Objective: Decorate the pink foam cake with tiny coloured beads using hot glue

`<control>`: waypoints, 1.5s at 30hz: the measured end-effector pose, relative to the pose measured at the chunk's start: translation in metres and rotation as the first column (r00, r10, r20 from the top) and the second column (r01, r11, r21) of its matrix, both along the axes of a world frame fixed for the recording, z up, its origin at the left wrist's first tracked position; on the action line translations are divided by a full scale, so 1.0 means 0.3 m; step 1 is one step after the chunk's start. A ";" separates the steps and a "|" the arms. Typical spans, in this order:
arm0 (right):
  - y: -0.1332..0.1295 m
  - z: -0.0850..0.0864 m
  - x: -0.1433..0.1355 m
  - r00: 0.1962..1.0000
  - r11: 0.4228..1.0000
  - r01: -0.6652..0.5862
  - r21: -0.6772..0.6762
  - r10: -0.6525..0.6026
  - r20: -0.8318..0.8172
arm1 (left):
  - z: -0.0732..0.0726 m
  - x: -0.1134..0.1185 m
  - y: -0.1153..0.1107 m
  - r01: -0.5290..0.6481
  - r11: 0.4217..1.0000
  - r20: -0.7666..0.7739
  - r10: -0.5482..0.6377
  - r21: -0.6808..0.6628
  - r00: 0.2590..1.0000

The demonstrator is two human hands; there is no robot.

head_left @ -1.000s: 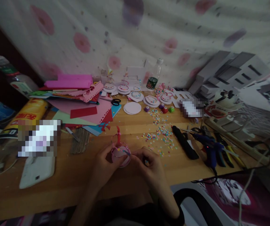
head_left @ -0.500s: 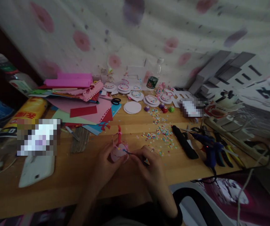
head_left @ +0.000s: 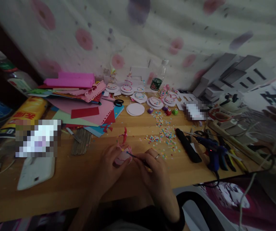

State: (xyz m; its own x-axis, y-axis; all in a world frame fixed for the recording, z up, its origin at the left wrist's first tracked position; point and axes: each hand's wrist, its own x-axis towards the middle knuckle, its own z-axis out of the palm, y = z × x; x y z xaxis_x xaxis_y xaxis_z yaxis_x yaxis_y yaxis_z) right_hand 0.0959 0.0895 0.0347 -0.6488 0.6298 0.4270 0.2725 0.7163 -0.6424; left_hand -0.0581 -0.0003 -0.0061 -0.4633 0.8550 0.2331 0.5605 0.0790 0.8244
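My left hand (head_left: 110,168) grips a small pale pink round piece (head_left: 122,158) trimmed with pink cord and small colored bits. A red ribbon loop (head_left: 124,136) rises from its far side. My right hand (head_left: 153,166), with a ring on one finger, pinches a thin dark pointed tool (head_left: 138,157), whose tip touches or nearly touches the top of the piece. Beyond my hands, small multicolored confetti pieces (head_left: 168,138) lie scattered on the wooden table (head_left: 133,202).
Colored paper (head_left: 85,113) and black-handled scissors (head_left: 118,102) lie at the back left. Decorated white discs (head_left: 127,89) line the back near a bottle (head_left: 157,78). A blue glue gun (head_left: 213,154) and pliers are at right, a white phone (head_left: 37,173) at left.
The round piece has tilted slightly in my left hand, and its red ribbon has shifted a little to the right, opening into a loop. My right hand has turned slightly.
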 end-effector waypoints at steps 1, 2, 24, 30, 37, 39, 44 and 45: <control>0.000 0.002 0.000 1.000 1.000 0.004 -0.008 -0.004 -0.002 | 0.003 0.001 0.000 0.003 1.000 0.000 -0.003 0.002 1.000; -0.001 0.004 -0.001 1.000 1.000 0.005 -0.021 -0.005 -0.008 | 0.006 0.003 0.000 0.004 1.000 0.000 -0.004 0.004 1.000; 0.002 0.005 0.007 0.982 0.938 0.037 -0.344 -0.098 -0.162 | 0.004 0.001 0.003 0.006 0.999 -0.040 -0.005 0.038 0.999; 0.005 -0.035 0.034 0.953 0.888 0.137 -0.439 -0.240 -0.186 | -0.025 -0.001 0.004 0.013 0.996 -0.103 -0.004 0.090 0.995; 0.103 -0.062 0.314 0.782 0.781 0.575 -0.246 -0.612 -0.116 | -0.055 0.008 0.013 -0.047 0.982 -0.005 0.049 0.184 0.999; 0.154 -0.059 0.419 0.676 0.682 0.718 -0.139 -0.731 -0.094 | -0.074 0.007 0.011 -0.051 0.979 0.030 0.046 0.195 0.998; 0.305 -0.061 0.580 0.400 0.397 0.916 0.054 -0.908 -0.121 | -0.096 -0.006 0.018 -0.029 0.978 0.020 0.025 0.206 0.999; 0.332 -0.066 0.589 0.399 0.396 0.917 0.051 -0.911 -0.105 | -0.094 -0.008 0.020 -0.033 0.980 0.018 0.030 0.196 0.999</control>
